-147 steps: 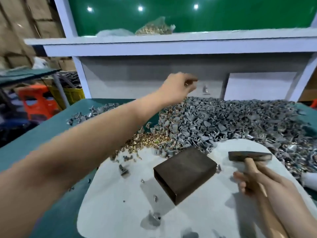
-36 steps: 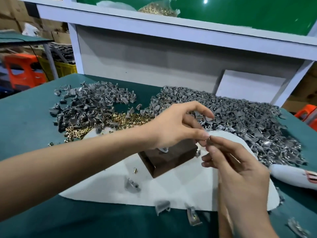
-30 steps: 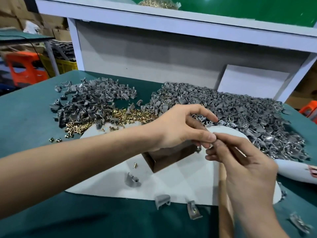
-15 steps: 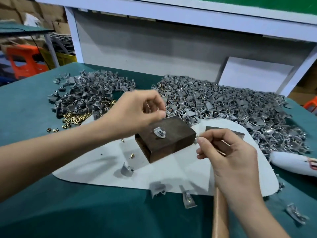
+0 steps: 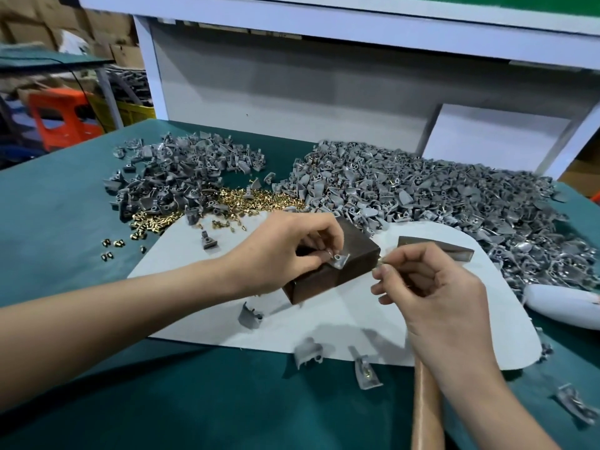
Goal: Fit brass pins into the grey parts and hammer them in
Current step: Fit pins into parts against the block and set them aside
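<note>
Left hand [image 5: 285,251] steadies grey part [image 5: 340,258] with curled fingertips atop dark block [image 5: 357,248]; right hand [image 5: 435,287] pinches brass pin [image 5: 379,262] just beside block, hammer [image 5: 454,251] under palm.

You're facing a white-painted shelf frame [image 5: 324,27] w/ a grey back panel [image 5: 276,92], top centre. Upper left: orange plastic stool [image 5: 58,115], yellow plastic crate [image 5: 134,112], brown cardboard boxes [image 5: 32,14]. Teal-covered bench top [image 5: 48,203] fills lower frame; white board [image 5: 493,138] upper right.
</note>
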The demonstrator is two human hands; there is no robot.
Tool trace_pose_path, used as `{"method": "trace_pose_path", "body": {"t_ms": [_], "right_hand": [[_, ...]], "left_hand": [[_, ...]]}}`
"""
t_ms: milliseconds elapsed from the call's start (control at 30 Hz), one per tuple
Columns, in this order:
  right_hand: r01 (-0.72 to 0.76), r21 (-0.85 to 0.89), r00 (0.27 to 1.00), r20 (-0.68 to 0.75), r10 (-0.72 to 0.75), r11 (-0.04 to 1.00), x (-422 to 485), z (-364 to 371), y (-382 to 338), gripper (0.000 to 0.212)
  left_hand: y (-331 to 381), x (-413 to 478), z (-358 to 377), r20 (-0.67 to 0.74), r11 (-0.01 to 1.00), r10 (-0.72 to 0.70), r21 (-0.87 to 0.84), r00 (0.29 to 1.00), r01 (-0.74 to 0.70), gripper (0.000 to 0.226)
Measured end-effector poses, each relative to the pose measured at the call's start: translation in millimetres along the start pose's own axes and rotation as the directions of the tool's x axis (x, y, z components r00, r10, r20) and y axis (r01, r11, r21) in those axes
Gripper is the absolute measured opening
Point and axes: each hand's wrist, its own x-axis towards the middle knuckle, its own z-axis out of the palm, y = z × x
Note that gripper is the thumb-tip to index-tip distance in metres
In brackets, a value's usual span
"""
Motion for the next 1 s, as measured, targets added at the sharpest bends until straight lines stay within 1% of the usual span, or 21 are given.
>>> {"method": "trace_pose_path", "body": {"t_ms": [100, 233, 300, 367, 433, 500, 567, 700, 833, 933, 1000], "right_hand": [[0.056, -0.131, 0.998, 0.029, -0.052, 0.99, 6, 2, -1, 0.026], [0.215, -0.312, 0.971, 0.166, -0.169, 0.925, 27, 10, -11, 0.022], [0.26, -0.391, 0.953, 0.249, -0.171, 0.883, 36, 14, -15, 0.018], [0.27, -0.44, 0.943, 0.302, -0.143, 0.856, 41, 16, -14, 0.019], [0.233, -0.404, 0.948, 0.297, -0.114, 0.885, 42, 17, -12, 0.021], [0.157, -0.289, 0.959, 0.273, -0.076, 0.944, 43, 18, -10, 0.021], [0.125, -0.231, 0.96, 0.276, -0.058, 0.965, 44, 19, -8, 0.018], [0.138, -0.207, 0.951, 0.3, -0.072, 0.969, 46, 21, -9, 0.016], [0.162, -0.226, 0.949, 0.303, -0.088, 0.961, 51, 22, -13, 0.014], [0.179, -0.224, 0.942, 0.319, -0.101, 0.958, 56, 23, -17, 0.013], [0.195, -0.238, 0.937, 0.331, -0.11, 0.951, 58, 25, -18, 0.012]], "left_hand": [[-2, -2, 4, -0.019, 0.995, 0.001, -0.102, 1.0, -0.003, 0.019], [-4, -6, 13, -0.096, 0.99, 0.008, -0.139, 0.995, -0.021, 0.011], [-4, -8, 17, -0.144, 0.989, -0.001, -0.148, 0.99, -0.021, 0.01], [-4, -10, 19, -0.183, 0.987, -0.009, -0.159, 0.983, -0.021, 0.01], [-5, -11, 20, -0.207, 0.986, -0.017, -0.168, 0.978, -0.019, 0.01], [-6, -11, 20, -0.23, 0.985, -0.022, -0.169, 0.973, -0.018, 0.009], [-6, -12, 20, -0.255, 0.985, -0.03, -0.172, 0.966, -0.015, 0.008], [-6, -12, 22, -0.296, 0.986, -0.047, -0.168, 0.954, -0.004, 0.007], [-8, -8, 20, -0.338, 0.986, -0.076, -0.168, 0.938, 0.019, 0.006], [-10, -3, 14, -0.326, 0.982, -0.097, -0.187, 0.94, 0.037, 0.006], [-11, -1, 11, -0.306, 0.982, -0.085, -0.185, 0.948, 0.028, 0.006]]}}
